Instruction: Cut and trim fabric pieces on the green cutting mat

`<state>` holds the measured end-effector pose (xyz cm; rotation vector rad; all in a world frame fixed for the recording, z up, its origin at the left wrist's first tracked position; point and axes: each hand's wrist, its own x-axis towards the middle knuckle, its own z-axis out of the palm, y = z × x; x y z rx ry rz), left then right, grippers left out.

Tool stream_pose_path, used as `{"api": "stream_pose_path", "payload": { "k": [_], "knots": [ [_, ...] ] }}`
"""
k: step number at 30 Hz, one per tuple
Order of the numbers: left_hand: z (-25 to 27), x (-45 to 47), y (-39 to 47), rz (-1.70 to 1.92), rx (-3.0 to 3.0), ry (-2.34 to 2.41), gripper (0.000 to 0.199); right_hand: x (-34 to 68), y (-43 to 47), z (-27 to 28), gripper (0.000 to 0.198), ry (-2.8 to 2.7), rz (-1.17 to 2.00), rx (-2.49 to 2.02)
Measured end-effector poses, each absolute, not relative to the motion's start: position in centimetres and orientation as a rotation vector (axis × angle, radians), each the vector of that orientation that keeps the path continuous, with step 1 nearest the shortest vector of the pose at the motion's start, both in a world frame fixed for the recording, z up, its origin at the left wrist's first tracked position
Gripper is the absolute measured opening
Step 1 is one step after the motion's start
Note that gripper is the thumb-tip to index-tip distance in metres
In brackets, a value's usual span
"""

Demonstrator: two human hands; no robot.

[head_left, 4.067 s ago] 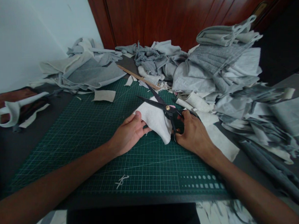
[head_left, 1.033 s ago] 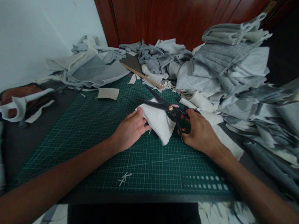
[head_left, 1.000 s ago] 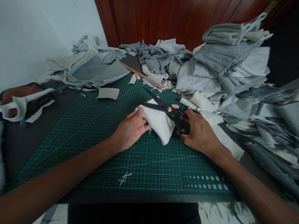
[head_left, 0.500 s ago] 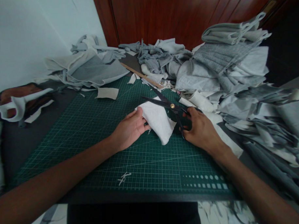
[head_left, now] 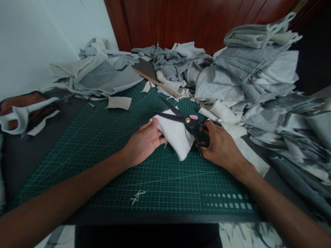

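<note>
In the head view, my left hand pinches the left edge of a small white fabric piece, thumb on top and fingers beneath. The fabric hangs down to a drooping corner on its right side. My right hand has its fingers through the handles of black scissors with a brass pivot and a pink spot. The blades are spread apart and point left. One blade crosses over the upper part of the fabric; the other reaches past its top edge. Under both hands lies a green cutting mat with grid lines.
Heaped grey and white fabric fills the back and right. Another pile lies back left. A wooden strip rests near small scraps. A cream scrap and thin white trimmings lie on the mat. A brown piece is far left.
My right hand and the scissors have shifted slightly left, bringing the blades further over the fabric. The pink spot by the pivot now shows. My left hand and the fabric have stayed nearly still.
</note>
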<state>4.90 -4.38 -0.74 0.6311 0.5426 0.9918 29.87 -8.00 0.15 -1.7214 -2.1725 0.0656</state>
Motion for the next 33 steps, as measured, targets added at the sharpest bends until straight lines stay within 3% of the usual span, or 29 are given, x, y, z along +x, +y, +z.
{"api": "stream_pose_path", "payload": {
  "k": [33],
  "knots": [
    [-1.59, 4.94, -4.10, 0.968, 0.699, 0.484, 0.030, 29.91, -8.16, 0.46, 0.036, -2.199, 0.029, -1.675]
  ]
}}
